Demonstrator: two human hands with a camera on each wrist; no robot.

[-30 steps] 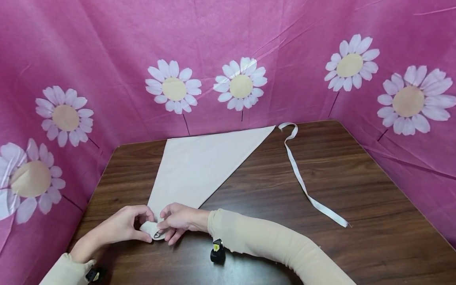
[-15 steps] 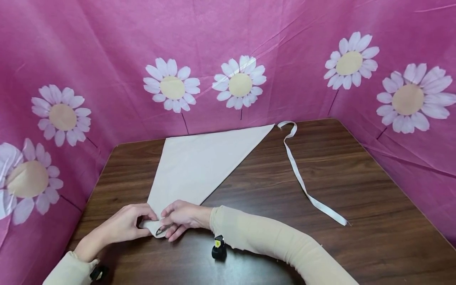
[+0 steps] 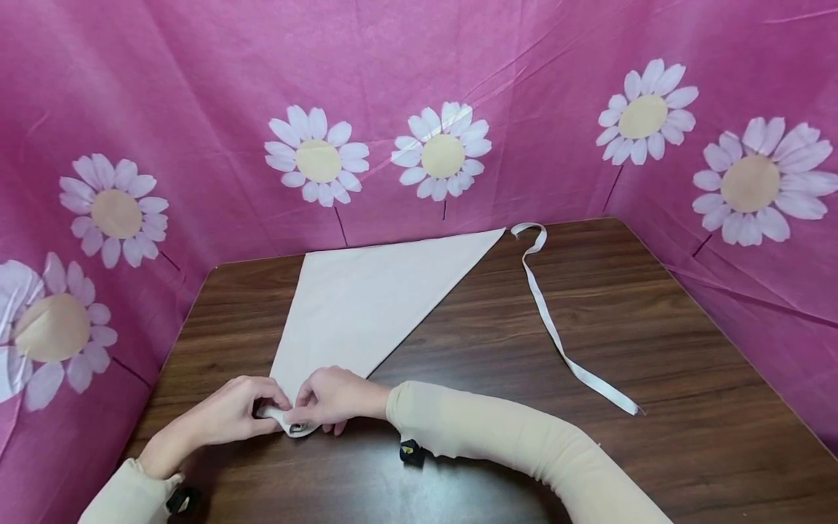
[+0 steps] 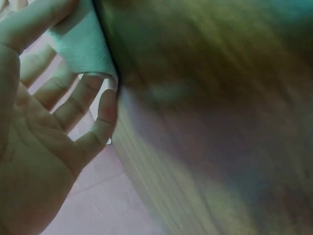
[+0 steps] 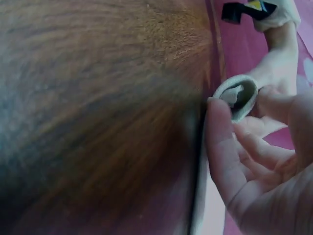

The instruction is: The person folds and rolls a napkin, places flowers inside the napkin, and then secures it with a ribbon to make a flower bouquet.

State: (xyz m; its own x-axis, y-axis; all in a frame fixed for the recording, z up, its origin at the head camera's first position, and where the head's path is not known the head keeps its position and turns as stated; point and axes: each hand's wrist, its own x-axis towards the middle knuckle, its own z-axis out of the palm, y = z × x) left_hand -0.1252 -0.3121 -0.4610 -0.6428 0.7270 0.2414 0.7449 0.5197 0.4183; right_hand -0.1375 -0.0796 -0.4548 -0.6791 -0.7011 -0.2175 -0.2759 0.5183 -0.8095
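Observation:
A cream cloth lies flat on the table, a wide triangle narrowing toward the near left. At that near end it is turned into a small roll, whose hollow end shows in the right wrist view with a bit of cloth inside. My left hand pinches the roll's left end between thumb and fingers; the left wrist view shows the cloth across its fingers. Opposite it, my right hand pinches the right end, thumb at the roll's opening. Some right fingers are hidden behind the hand.
A narrow white ribbon runs loosely down the right part of the brown wooden table. Pink curtains printed with daisies stand around the table's back and sides. Black wrist cameras sit under both sleeves.
My right fingers have drawn in around the roll's end, and the roll has turned slightly, showing less of its flat flap. The left hand has kept its place. The ribbon lies as before.

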